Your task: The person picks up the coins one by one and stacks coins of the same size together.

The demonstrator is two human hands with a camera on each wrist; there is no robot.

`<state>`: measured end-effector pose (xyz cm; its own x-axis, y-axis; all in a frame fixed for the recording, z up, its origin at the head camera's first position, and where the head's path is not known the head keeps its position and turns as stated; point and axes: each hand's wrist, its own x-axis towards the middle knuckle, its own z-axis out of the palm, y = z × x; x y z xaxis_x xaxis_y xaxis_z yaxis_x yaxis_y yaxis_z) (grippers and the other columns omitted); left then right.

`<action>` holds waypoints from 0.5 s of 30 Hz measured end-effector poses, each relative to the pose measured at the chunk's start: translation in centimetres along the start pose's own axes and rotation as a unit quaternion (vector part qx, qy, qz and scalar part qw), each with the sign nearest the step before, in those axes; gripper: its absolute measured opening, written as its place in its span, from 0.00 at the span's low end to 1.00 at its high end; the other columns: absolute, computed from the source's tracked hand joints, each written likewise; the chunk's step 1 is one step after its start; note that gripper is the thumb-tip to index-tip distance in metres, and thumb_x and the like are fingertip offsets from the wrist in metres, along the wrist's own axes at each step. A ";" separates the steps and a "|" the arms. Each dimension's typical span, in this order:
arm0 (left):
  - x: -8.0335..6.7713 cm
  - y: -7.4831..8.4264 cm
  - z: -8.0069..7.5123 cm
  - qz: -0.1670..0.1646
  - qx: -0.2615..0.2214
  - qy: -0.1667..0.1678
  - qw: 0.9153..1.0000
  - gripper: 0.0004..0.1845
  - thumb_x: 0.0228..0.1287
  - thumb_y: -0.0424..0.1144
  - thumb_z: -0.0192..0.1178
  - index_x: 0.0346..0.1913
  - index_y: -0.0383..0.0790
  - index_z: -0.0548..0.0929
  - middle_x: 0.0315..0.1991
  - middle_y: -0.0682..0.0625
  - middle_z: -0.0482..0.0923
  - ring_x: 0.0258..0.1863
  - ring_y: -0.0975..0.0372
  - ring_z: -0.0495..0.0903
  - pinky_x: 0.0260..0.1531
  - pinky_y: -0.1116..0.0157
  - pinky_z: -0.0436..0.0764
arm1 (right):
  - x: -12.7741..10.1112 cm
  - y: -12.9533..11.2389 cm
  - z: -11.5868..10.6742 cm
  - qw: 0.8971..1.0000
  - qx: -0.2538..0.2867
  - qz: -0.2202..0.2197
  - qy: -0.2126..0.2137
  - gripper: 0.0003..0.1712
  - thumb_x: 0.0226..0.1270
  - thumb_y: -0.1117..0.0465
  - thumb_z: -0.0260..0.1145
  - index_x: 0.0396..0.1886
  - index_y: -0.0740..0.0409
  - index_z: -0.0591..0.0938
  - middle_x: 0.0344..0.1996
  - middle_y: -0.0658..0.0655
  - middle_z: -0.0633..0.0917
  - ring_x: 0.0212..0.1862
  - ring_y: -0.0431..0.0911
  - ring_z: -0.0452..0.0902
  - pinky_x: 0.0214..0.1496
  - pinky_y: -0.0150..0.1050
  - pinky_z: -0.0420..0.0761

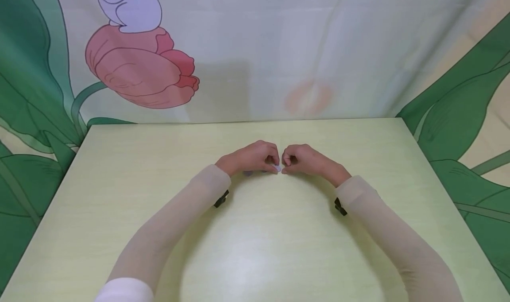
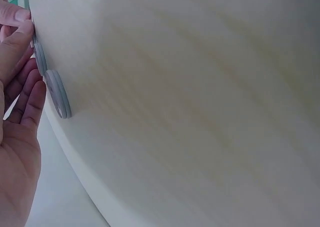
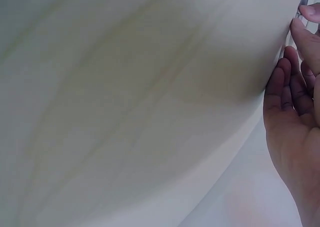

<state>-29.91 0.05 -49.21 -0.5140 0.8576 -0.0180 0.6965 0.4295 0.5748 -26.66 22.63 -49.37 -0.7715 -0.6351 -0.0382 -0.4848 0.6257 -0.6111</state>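
Note:
My left hand [image 1: 256, 156] is near the middle of the table, pinching a small pale lilac disc [image 1: 278, 168] between thumb and forefinger. From the other side my right hand [image 1: 307, 160] meets it, thumb and forefinger tips right at the disc's edge, the other fingers curled in. Partly beneath the left hand a second disc [image 1: 248, 173] shows on the table. The left wrist view gives a thick, layered round disc [image 2: 59, 94] with a smaller disc [image 2: 40, 58] beside it, in a row leading to the fingertips. In the right wrist view my right hand [image 3: 295, 107] mostly hides the disc.
A pale wood-grain table [image 1: 255, 249] spreads beneath both arms. Behind it hangs a white curtain [image 1: 247, 49] printed with a pink flower and green leaves. A dark strap piece [image 1: 221, 199] shows under the left sleeve, another [image 1: 340, 207] under the right.

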 end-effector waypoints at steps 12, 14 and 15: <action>-2.5 1.0 -2.0 -0.016 0.051 0.025 0.998 0.13 0.72 0.41 0.64 0.51 0.36 0.86 0.51 0.48 0.80 0.51 0.57 0.78 0.56 0.63 0.77 | -1.1 -1.0 -1.6 0.999 -0.031 -0.008 -0.036 0.03 0.70 0.64 0.69 0.41 0.54 0.84 0.41 0.49 0.85 0.47 0.46 0.80 0.53 0.42 0.81; -3.6 1.4 -2.4 -0.011 0.087 0.036 0.996 0.15 0.73 0.41 0.62 0.54 0.35 0.84 0.55 0.47 0.79 0.56 0.55 0.77 0.60 0.61 0.75 | -1.6 -1.2 -1.6 0.998 -0.057 -0.017 -0.029 0.08 0.72 0.62 0.68 0.48 0.55 0.84 0.47 0.50 0.85 0.51 0.47 0.80 0.55 0.44 0.80; -4.2 1.5 -2.6 -0.006 0.104 0.047 0.994 0.16 0.74 0.41 0.62 0.56 0.35 0.83 0.57 0.46 0.79 0.59 0.54 0.76 0.63 0.60 0.74 | -1.9 -1.3 -1.6 0.997 -0.070 -0.022 -0.022 0.10 0.72 0.61 0.67 0.51 0.55 0.84 0.50 0.51 0.85 0.54 0.48 0.80 0.57 0.45 0.79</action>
<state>-27.98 -3.66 -46.17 -0.5610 0.8259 0.0571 0.7727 0.4975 0.3943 -25.21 23.72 -47.26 -0.7313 -0.6802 -0.0500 -0.5726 0.6522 -0.4968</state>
